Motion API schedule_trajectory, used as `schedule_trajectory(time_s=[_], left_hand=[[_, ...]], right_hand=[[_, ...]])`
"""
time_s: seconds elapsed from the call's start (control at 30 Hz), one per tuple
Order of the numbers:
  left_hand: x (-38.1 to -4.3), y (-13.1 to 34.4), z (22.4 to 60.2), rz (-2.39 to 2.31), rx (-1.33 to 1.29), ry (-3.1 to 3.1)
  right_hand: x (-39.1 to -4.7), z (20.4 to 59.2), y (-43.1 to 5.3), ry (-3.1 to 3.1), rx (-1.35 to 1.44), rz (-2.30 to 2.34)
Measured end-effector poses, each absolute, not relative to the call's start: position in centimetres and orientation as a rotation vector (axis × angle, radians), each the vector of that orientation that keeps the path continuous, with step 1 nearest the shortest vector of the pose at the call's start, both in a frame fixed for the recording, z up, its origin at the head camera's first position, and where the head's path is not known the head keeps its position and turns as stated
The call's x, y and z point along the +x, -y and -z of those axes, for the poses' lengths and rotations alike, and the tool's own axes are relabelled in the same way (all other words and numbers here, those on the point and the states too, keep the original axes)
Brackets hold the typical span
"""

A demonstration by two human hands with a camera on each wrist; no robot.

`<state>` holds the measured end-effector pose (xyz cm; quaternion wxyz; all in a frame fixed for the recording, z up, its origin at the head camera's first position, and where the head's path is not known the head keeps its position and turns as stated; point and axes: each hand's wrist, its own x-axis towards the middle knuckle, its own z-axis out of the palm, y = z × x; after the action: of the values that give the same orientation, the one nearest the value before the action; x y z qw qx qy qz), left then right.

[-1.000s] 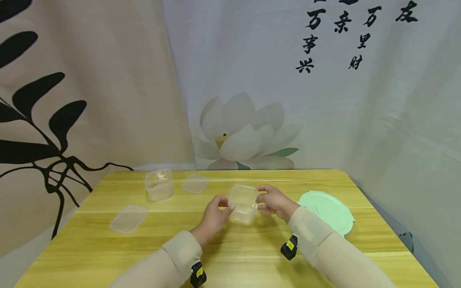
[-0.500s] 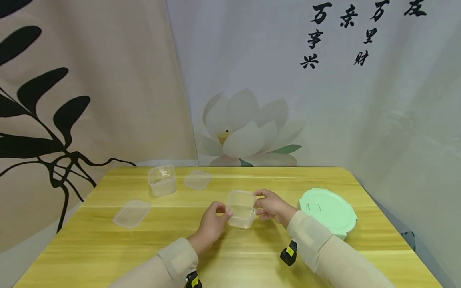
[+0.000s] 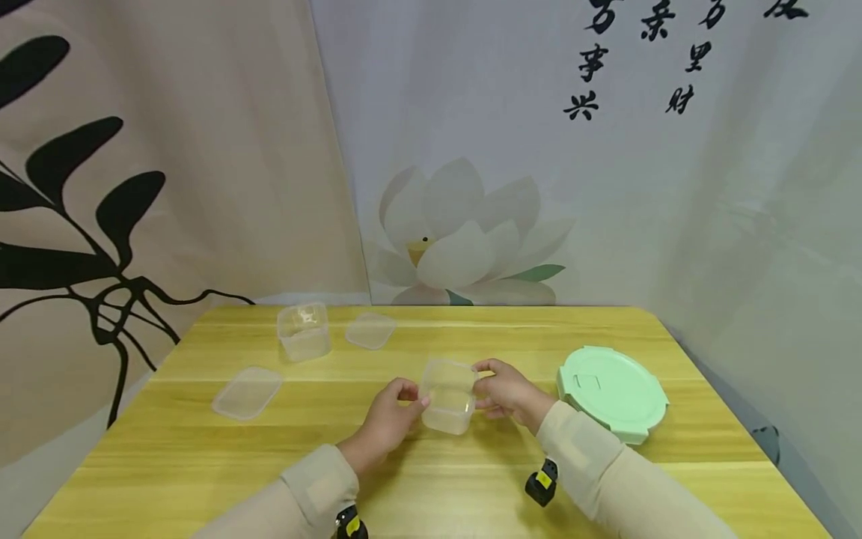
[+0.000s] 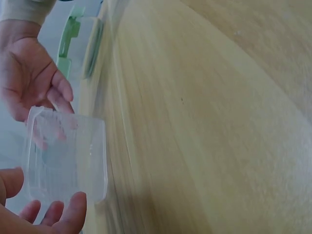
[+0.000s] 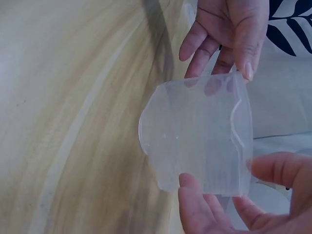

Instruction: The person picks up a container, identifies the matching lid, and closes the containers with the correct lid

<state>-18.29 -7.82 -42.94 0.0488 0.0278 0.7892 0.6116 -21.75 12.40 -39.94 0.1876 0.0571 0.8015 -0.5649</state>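
Between the two hands a clear plastic food container (image 3: pixel 447 398) is held up over the table, without a lid on it. My left hand (image 3: pixel 385 421) pinches its left side, thumb at the rim. The right hand (image 3: pixel 509 393) grips the opposite side with its thumb and fingers. The left wrist view has the see-through container (image 4: pixel 68 156) tilted, with fingers showing through its wall. From the right wrist view, the container (image 5: pixel 197 136) looks square with rounded corners, and the right hand's fingers (image 5: pixel 192 200) press on its near wall.
A second clear container (image 3: pixel 304 333) stands at the back left of the wooden table (image 3: pixel 471 498). Two translucent lids lie flat: one lid (image 3: pixel 370 331) beside it, another lid (image 3: pixel 247 393) nearer the left edge. A round mint-green lidded box (image 3: pixel 614 393) sits at the right.
Both hands have brought the container slightly down and nearer, keeping their hold. The head view has tilted a little. The lids, second container and green box have stayed in place.
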Motion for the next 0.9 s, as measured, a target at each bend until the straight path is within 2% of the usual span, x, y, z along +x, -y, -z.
schedule_trajectory(time_s=[0.4, 0.6, 0.9], left_hand=[[-19.3, 9.4, 42.5, -1.735, 0.098, -2.347], [-21.2, 10.2, 41.4, -1.703, 0.127, -2.299], [-23.7, 10.8, 41.8, -1.622, 0.231, -2.208]], right_hand=[[-21.1, 40.3, -13.0, -2.236, 0.171, 1.641], [-20.7, 40.3, -13.4, -2.17, 0.181, 1.727], [-20.0, 40.4, -13.2, -2.104, 0.2, 1.774]])
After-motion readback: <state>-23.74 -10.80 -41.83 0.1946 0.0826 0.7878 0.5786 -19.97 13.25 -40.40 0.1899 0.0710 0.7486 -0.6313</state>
